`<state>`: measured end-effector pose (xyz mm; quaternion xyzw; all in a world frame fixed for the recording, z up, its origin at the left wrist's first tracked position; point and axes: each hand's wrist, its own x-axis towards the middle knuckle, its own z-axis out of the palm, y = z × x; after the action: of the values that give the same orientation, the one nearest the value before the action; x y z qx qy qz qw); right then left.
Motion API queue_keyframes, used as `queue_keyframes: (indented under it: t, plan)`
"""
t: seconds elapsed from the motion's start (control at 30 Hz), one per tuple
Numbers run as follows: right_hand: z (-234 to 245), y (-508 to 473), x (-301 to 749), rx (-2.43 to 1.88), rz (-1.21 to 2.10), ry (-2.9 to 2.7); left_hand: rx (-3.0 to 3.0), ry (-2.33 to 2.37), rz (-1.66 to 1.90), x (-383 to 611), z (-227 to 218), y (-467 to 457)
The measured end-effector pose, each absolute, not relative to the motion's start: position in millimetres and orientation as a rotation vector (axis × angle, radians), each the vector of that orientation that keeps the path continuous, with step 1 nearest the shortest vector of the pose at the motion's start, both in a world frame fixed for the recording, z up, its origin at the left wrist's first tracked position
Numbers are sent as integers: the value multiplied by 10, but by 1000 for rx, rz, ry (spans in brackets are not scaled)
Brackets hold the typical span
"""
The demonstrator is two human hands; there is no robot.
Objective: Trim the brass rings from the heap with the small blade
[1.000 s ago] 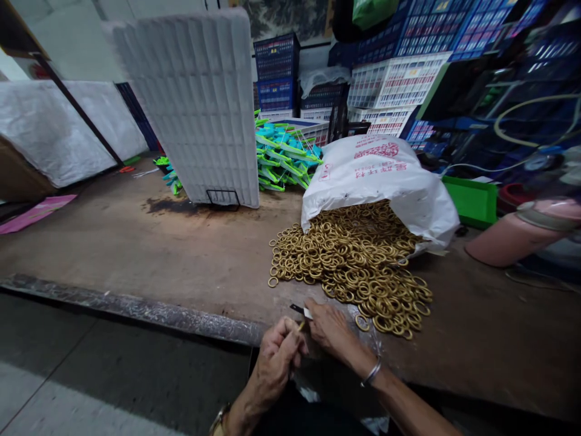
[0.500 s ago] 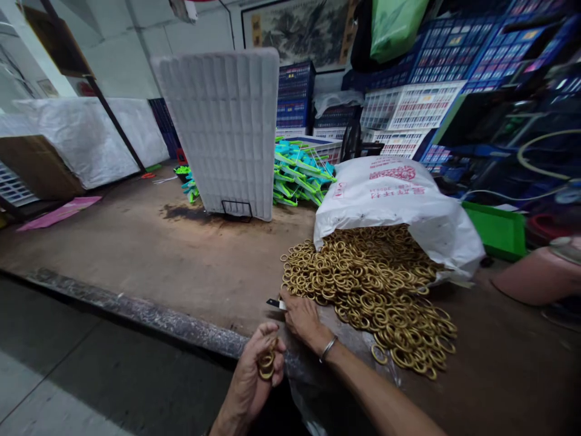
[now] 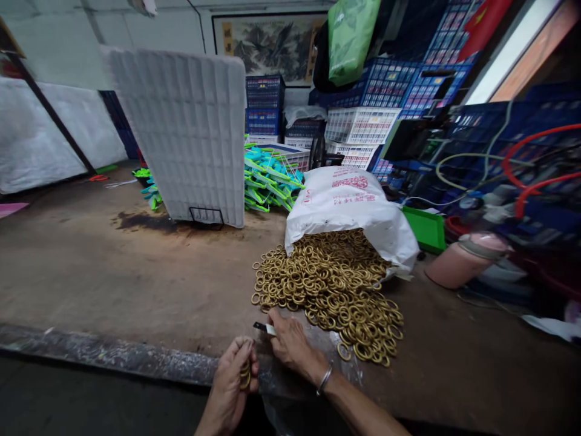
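Note:
My left hand is at the table's front edge, fingers curled round several gold-coloured rings. To its right, my right hand, with a metal bracelet on the wrist, is closed on a small flat knife-like tool; its dark end points left and a pale part shows by the fingers. The rest of that tool is hidden in the hand. Just beyond this hand spreads a heap of gold rings, spilling from the mouth of a white sack with red print.
A tall pale ribbed panel stands upright on the brown table. Behind it lie green and turquoise plastic parts. A green tray and a pink cylinder are right of the sack. Stacked crates line the back.
The view has swung to the right, so the scene sits further left. My left hand's fingers have drawn together over the rings. My right hand keeps its grip on the tool beside the heap.

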<state>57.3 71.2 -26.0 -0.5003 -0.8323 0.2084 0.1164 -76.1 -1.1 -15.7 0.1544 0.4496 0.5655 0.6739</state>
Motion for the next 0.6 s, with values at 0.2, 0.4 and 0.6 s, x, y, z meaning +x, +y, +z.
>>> queue_keyframes:
  t: [0.2, 0.4, 0.6]
  plan:
    - [-95, 458, 708, -1354, 942, -2142, 690, 1209, 1116, -596, -227, 48]
    - [-65, 394, 815, -1321, 1302, -1716, 856, 1314, 1081, -473, -78, 50]
    - [-120, 396, 891, -1338, 1533, -1547, 925, 1300, 1089, -374, 64, 22]
